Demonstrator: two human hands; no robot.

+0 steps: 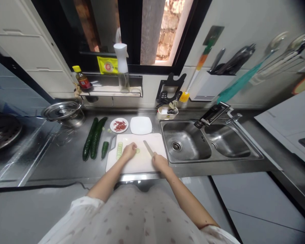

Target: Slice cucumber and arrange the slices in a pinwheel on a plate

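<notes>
A white cutting board (142, 162) lies on the steel counter in front of me. My left hand (129, 150) rests on it with curled fingers, pressing a short piece of cucumber (137, 150) whose cut end shows. A row of thin cucumber slices (119, 150) lies just left of that hand. My right hand (159, 162) is closed round the handle of a knife (148, 148); the blade points up and to the left, a little right of the cucumber piece. Two whole cucumbers (93, 138) and a short stub (104, 149) lie left of the board.
A small plate of red chopped bits (119, 125) and an empty white plate (140, 125) sit behind the board. A double steel sink (208, 142) with a faucet is at the right. A lidded pot (63, 113) stands at the left, with bottles on a shelf behind.
</notes>
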